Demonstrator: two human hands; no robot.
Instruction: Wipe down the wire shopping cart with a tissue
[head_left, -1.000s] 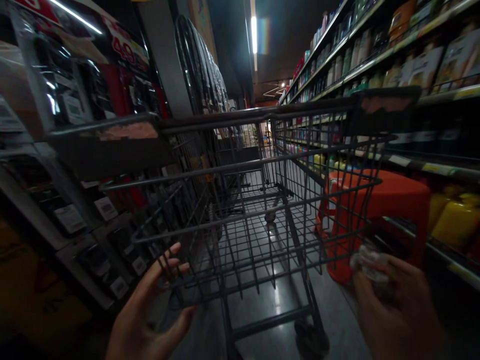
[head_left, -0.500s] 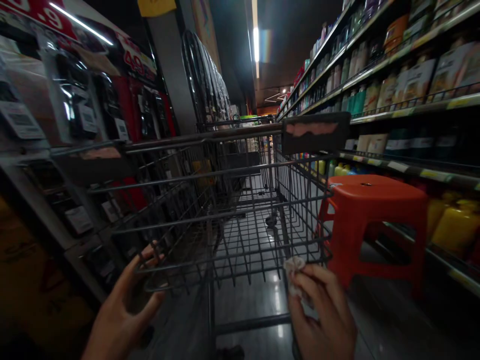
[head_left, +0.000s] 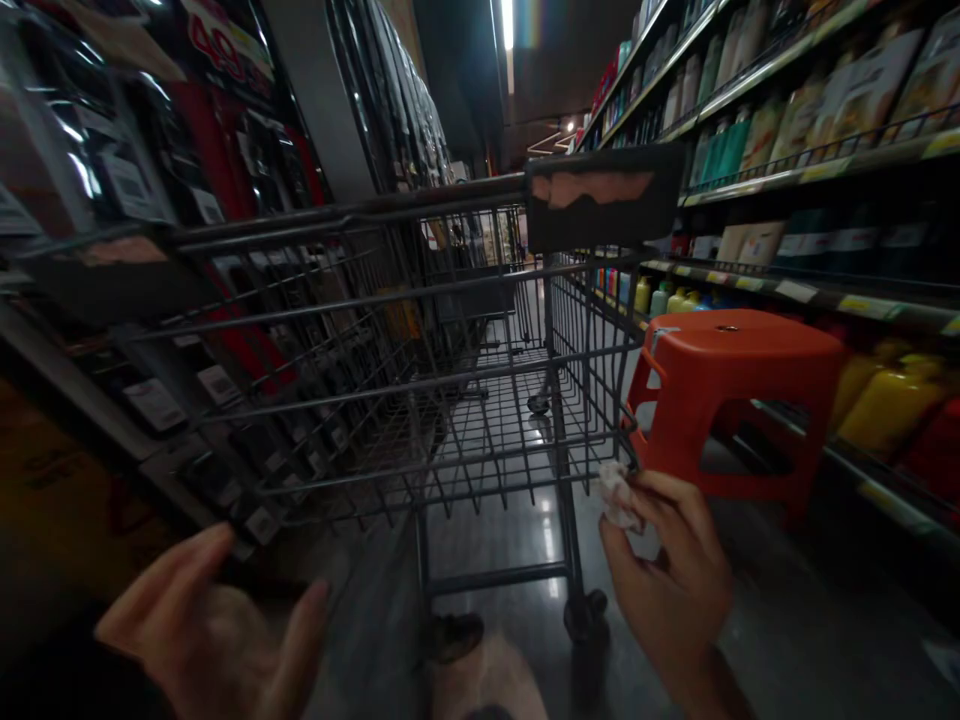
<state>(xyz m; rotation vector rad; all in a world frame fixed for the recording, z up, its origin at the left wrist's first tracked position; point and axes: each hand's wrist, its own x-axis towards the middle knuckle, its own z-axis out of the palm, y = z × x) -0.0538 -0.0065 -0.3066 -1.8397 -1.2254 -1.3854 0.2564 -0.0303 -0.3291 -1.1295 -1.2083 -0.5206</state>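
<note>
A dark wire shopping cart [head_left: 480, 385] stands right in front of me. My right hand [head_left: 671, 565] pinches a crumpled white tissue [head_left: 621, 497] close to the lower right corner of the basket. My left hand [head_left: 217, 625], somewhat blurred, hangs below the basket's left side with thumb and fingers apart and nothing between them. It is clear of the wires. On the cart's handle sit dark grey panels, the right panel [head_left: 600, 200] bearing a pinkish worn patch.
An orange plastic stool [head_left: 739, 345] stands to the right of the cart. Beyond it run shelves with several bottles [head_left: 806, 120]. Packaged goods [head_left: 124, 180] hang along the left side. A cart wheel [head_left: 585, 612] rests on the shiny floor [head_left: 510, 545].
My left hand has moved away from the basket's lower left wires, down and left. My right hand, still holding the tissue, has shifted slightly right and up. The view has tilted downward.
</note>
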